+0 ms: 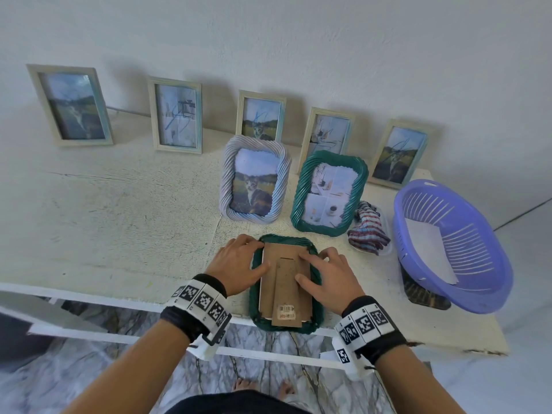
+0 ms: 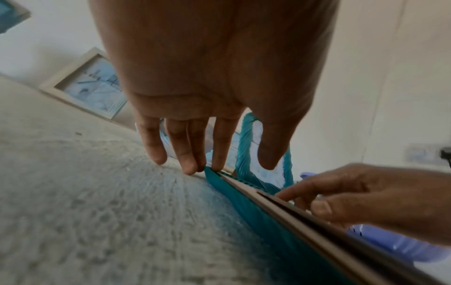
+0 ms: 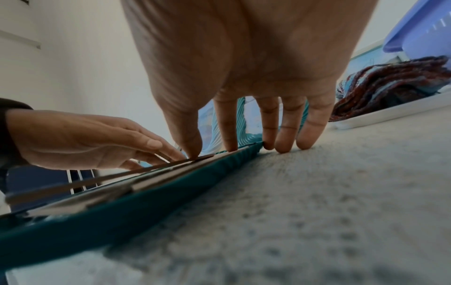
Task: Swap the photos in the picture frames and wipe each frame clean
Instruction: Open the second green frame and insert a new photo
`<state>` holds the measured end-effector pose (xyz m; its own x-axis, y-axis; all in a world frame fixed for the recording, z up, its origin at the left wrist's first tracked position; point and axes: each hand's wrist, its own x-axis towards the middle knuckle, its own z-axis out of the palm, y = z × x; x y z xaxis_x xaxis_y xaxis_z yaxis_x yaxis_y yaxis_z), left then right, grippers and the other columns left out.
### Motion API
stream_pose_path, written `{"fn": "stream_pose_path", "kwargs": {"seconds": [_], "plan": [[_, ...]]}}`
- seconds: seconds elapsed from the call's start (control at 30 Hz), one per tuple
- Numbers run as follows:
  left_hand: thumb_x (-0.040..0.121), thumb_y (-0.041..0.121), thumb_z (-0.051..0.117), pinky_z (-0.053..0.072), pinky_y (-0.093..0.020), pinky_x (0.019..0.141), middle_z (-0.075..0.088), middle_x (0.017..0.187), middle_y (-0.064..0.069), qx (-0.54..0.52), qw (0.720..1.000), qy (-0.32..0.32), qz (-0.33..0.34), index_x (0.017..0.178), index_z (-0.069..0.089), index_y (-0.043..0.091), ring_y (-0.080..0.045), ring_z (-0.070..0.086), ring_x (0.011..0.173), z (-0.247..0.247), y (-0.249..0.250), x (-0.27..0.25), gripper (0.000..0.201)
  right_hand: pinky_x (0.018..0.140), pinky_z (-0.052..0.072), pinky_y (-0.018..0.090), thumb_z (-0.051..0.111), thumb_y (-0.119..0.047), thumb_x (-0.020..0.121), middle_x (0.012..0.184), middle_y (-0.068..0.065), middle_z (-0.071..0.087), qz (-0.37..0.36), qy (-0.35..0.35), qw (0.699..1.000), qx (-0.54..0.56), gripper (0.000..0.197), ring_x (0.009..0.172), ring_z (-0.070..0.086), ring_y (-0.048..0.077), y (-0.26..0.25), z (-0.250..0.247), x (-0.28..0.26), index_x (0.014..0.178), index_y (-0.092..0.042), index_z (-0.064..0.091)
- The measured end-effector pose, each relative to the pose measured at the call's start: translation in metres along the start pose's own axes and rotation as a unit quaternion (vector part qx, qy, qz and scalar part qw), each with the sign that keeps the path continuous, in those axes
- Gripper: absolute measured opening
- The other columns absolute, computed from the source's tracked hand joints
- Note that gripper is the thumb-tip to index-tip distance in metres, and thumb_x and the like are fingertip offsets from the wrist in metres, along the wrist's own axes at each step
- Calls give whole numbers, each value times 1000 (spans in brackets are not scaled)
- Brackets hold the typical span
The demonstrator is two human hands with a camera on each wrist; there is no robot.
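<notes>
Green frame [image 1: 255,306] face down left of the basket [image 1: 398,222], backing board [image 1: 283,282] still on; my left hand [image 1: 236,265] and right hand [image 1: 328,279] press it with flat, spread fingers, cloth [image 1: 369,231] beside the basket untouched, swap barely begun

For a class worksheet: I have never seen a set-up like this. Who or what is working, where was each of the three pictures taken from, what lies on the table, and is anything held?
No machine: a person works with bare hands. The wide picture comes from a camera on the head, looking down. The other two come from cameras worn on each wrist, looking along the fingers. On the table stand a row of pale frames, a lilac frame and an upright green frame, beside a striped cloth and a purple basket. Nearest the person a face-down green frame lies with its cardboard back up. Nothing is lifted: the left hand rests its fingertips at the far left corner, and the right hand presses thumb and forefinger on the cardboard.
</notes>
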<state>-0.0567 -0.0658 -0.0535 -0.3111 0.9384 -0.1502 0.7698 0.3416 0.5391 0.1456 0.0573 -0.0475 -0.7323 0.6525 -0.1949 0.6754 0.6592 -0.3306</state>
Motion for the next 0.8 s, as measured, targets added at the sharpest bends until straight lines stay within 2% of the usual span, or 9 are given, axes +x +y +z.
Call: {"fn": "stream_pose_path", "kwargs": {"seconds": [0.1, 0.27, 0.43, 0.6, 0.8], "plan": [[69, 75, 27, 38, -42, 106, 47, 137, -3, -57, 998, -14, -5, 138, 49, 18, -20, 46, 125, 0, -4, 1, 93, 90, 41, 35, 49, -58, 89, 116, 3, 39, 1, 4, 1000, 1, 56, 103, 39, 22, 0, 1, 0, 141, -38, 40], [68, 78, 29, 35, -44, 109, 48, 136, -3, -102, 994, -19, -20, 137, 50, 17, -19, 45, 127, -1, -11, 2, 94, 91, 40, 35, 50, -58, 88, 116, 2, 39, 1, 7, 1000, 8, 56, 103, 39, 21, 1, 2, 0, 140, -38, 42], [61, 81, 36, 33, -49, 110, 47, 132, 1, -161, 985, -31, -58, 123, 61, 30, -19, 44, 126, -2, -10, 6, 84, 90, 41, 36, 51, -58, 88, 115, 2, 39, 2, 13, 1000, 8, 56, 102, 39, 21, 0, 2, 0, 139, -38, 42], [65, 80, 39, 38, -45, 107, 54, 127, 2, -191, 980, -6, -59, 120, 63, 27, -15, 51, 120, -2, -11, 5, 80, 89, 41, 36, 50, -58, 88, 115, 2, 39, 5, 14, 1000, 3, 55, 101, 39, 21, 0, 3, 0, 139, -38, 43], [68, 78, 38, 38, -48, 106, 53, 128, 0, -164, 985, -10, -49, 122, 61, 29, -18, 50, 121, -2, -10, 3, 76, 90, 41, 36, 51, -58, 87, 115, 1, 39, 7, 17, 1000, 10, 56, 102, 39, 21, -1, 3, -1, 139, -38, 43]]}}
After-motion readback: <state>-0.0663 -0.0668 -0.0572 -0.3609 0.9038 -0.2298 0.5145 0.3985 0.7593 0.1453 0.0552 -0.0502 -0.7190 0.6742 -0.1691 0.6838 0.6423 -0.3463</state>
